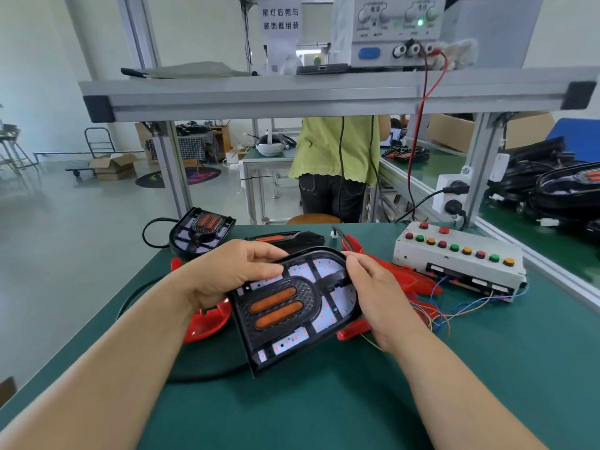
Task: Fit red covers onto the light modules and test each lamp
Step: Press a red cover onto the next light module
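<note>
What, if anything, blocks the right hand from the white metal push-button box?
Likely nothing: the white metal push-button box lies beyond the right hand, only low red plastic covers between, though its fingers hold the black light module.

red covers (406, 280): mostly hidden under lamp module (293, 311) | right hand (376, 293): fingers hidden beneath that module | person in green shirt (334, 147): above the chest hidden by shelf (259, 99) | power supply (389, 43): top cut off, labels blurred
</note>
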Tool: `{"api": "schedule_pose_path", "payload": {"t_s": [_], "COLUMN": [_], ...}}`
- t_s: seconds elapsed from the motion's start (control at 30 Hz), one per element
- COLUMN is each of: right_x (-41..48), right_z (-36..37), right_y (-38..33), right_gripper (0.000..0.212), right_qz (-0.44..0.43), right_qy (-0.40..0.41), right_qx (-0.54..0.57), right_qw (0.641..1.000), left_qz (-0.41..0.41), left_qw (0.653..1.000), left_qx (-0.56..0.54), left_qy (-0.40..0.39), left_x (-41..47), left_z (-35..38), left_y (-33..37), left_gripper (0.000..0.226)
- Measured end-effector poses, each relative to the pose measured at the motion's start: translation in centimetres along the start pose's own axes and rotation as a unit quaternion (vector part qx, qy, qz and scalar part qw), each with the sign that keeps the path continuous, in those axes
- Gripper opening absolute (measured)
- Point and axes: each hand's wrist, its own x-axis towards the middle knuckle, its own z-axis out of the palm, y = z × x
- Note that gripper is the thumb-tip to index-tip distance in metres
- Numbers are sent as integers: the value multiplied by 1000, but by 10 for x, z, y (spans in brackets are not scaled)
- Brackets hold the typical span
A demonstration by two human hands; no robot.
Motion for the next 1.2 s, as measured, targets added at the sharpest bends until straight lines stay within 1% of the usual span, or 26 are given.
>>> {"api": "schedule_pose_path", "payload": {"t_s": [0.07,0.1,0.13,0.17,0.2,0.23,0.3,0.33,0.4,0.43,0.47,0.5,0.53,0.57,0.6,0.67,0.7,0.73,0.8,0.83,0.87,0.93,1.0,1.07,1.13,1.2], "right_x": [-3,-3,-2,-2,-1,-2,-6,-6,-2,0,1,2,3,4,5,6,7,7,8,8,9,9,9,8,8,7], "right_z": [-8,-13,-17,-21,-23,-24,-21,-20,-21,-23,-25,-26,-27,-27,-27,-27,-28,-28,-29,-29,-29,-29,-27,-26,-26,-27], "right_y": [-8,-11,-13,-15,-15,-16,-16,-12,-5,-3,-2,-2,-2,-1,0,3,4,5,5,5,6,6,4,1,2,2], "right_gripper": [28,33,43,51,55,57,57,52,37,34,34,36,39,43,45,40,38,37,36,35,36,36,36,37,37,38], "right_qz": [-40,-63,-72,-74,-74,-77,-43,-10,40,51,60,69,76,81,85,95,102,108,112,113,114,117,117,115,114,113], "right_qy": [-33,-42,-37,-29,-22,-32,-99,-132,-149,-143,-136,-128,-119,-112,-108,-109,-111,-112,-114,-113,-112,-109,-113,-118,-119,-120], "right_qx": [-116,-183,-225,-238,-229,-213,-143,-95,-50,-48,-44,-38,-32,-26,-21,-14,-10,-7,-2,0,4,11,12,13,11,7], "right_qw": [992,980,971,968,970,973,984,987,987,987,988,989,989,990,990,989,989,988,987,987,987,987,987,986,986,986], "left_qz": [25,34,40,45,52,56,50,45,41,40,36,23,3,-30,-66,-116,-124,-127,-157,-181,-208,-243,-240,-227,-216,-203], "left_qw": [1000,999,999,999,999,998,999,999,999,996,987,965,931,894,864,822,805,789,766,757,758,785,808,820,823,822], "left_qx": [5,3,1,-2,-5,-11,-14,-6,32,59,95,142,199,261,326,436,465,477,437,416,398,368,357,370,386,395], "left_qy": [18,17,11,0,-7,-8,0,-1,12,53,125,218,305,362,378,347,347,366,444,470,472,435,402,373,356,356], "left_x": [-3,-6,-9,-12,-14,-15,-15,-15,-13,-9,-5,0,5,10,14,19,21,20,17,13,9,6,9,13,18,21], "left_z": [3,4,4,4,6,8,12,15,12,5,-5,-19,-34,-47,-57,-70,-75,-81,-100,-108,-115,-117,-111,-105,-101,-102], "left_y": [-3,-4,-4,-3,-2,-3,-5,-6,-5,-6,-9,-13,-18,-25,-33,-44,-49,-52,-54,-56,-58,-60,-62,-62,-59,-59], "left_gripper": [22,25,28,27,25,25,26,26,30,33,33,31,30,30,30,27,27,28,26,27,29,31,32,31,30,19]}}
